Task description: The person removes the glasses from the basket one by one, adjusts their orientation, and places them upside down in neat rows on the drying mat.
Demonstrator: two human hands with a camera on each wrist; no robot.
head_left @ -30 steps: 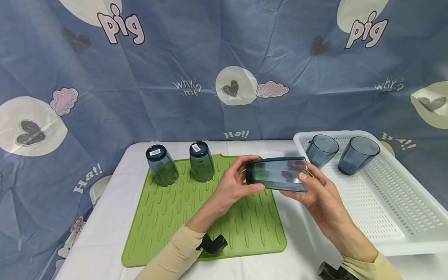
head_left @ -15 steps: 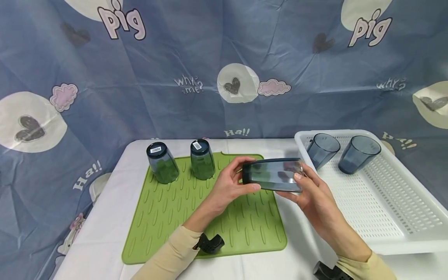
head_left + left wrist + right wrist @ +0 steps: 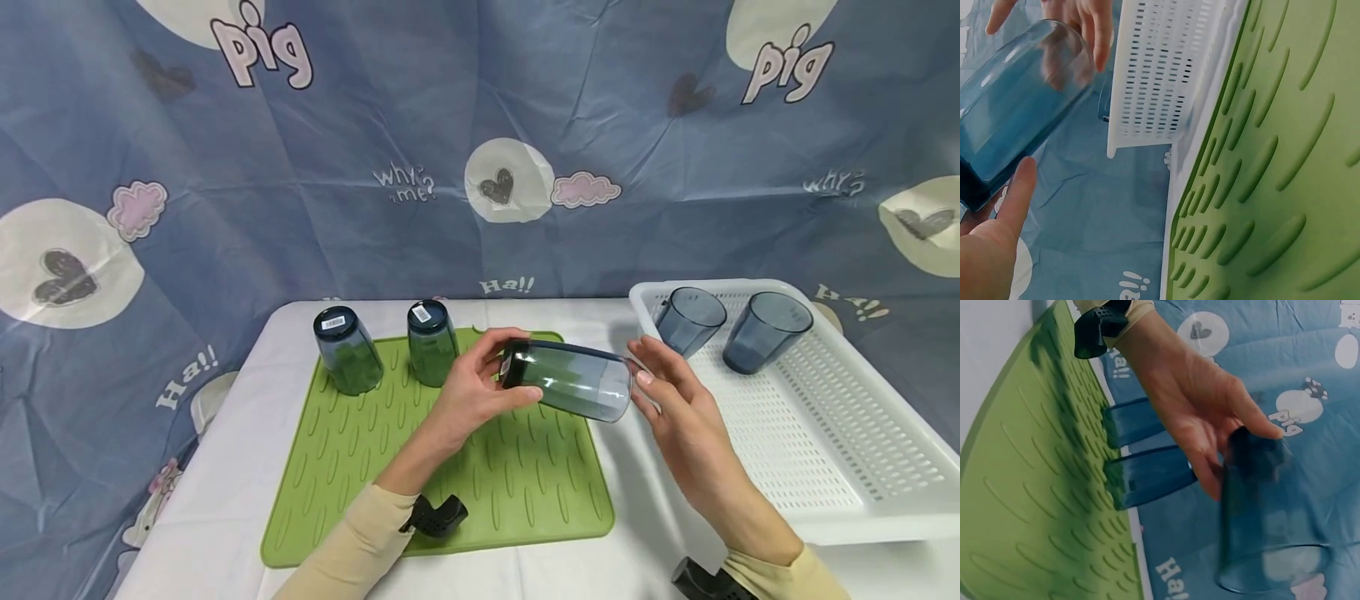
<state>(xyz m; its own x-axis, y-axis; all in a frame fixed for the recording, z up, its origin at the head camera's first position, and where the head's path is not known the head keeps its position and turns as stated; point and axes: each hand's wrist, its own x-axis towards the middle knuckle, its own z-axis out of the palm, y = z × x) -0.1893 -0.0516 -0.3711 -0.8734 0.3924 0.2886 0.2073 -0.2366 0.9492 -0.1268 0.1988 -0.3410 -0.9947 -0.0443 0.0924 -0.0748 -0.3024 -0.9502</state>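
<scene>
A blue-tinted drinking glass (image 3: 573, 379) lies nearly sideways in the air above the mat's right part, its mouth toward the right. My left hand (image 3: 468, 387) grips it round the dark base, thumb on the near side; the right wrist view also shows this left hand (image 3: 1200, 403) at the base. Close to the rim is my right hand (image 3: 686, 417), its fingers loosely extended and no longer wrapped round the glass. In the left wrist view that right hand (image 3: 1088, 22) appears beyond the rim. Whether a fingertip touches the rim I cannot tell.
Two glasses, a left one (image 3: 348, 354) and a right one (image 3: 432, 346), stand upside down on the green drying mat (image 3: 360, 475). At right a white perforated basket (image 3: 787, 450) holds two mouth-up, tilted glasses, one (image 3: 690, 321) beside the other (image 3: 767, 333). A patterned blue curtain (image 3: 420, 242) hangs behind.
The right hand's fingers have come off the glass's rim end. The left hand has shifted left with the glass, whose mouth has turned slightly down and toward the viewer.
</scene>
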